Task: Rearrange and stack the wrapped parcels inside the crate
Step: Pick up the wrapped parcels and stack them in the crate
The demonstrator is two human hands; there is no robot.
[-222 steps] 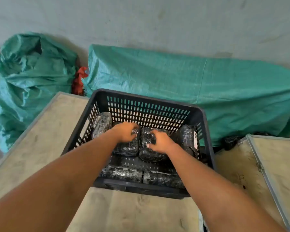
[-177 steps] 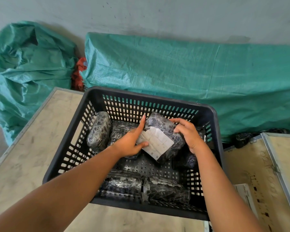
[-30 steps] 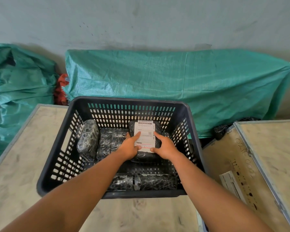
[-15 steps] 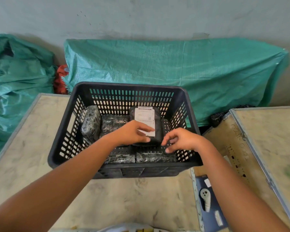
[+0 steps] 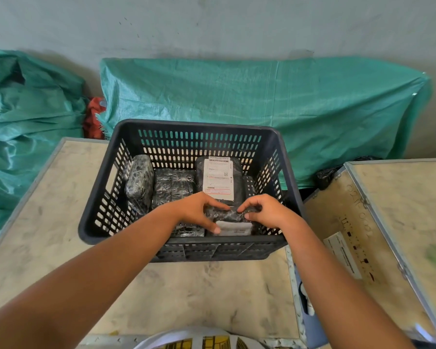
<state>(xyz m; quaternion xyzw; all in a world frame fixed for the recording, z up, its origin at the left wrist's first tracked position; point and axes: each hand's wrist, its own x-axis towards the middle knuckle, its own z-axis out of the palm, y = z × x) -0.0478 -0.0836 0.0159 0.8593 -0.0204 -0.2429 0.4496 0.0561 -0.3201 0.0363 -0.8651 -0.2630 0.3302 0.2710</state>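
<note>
Inside slatted crate (image 5: 282, 157), glossy wrapped parcel (image 5: 233, 220)

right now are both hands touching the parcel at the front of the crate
Touching. The head view shows the left hand and right hand gripping the front parcel from either side, fingers curled over its top, inside the crate.

The scene contains one black crate (image 5: 194, 248), five visible wrapped parcels, among them one labelled parcel (image 5: 218, 180) and one held parcel (image 5: 233, 220), two hands, two wooden surfaces and two green tarpaulin bundles.
</note>
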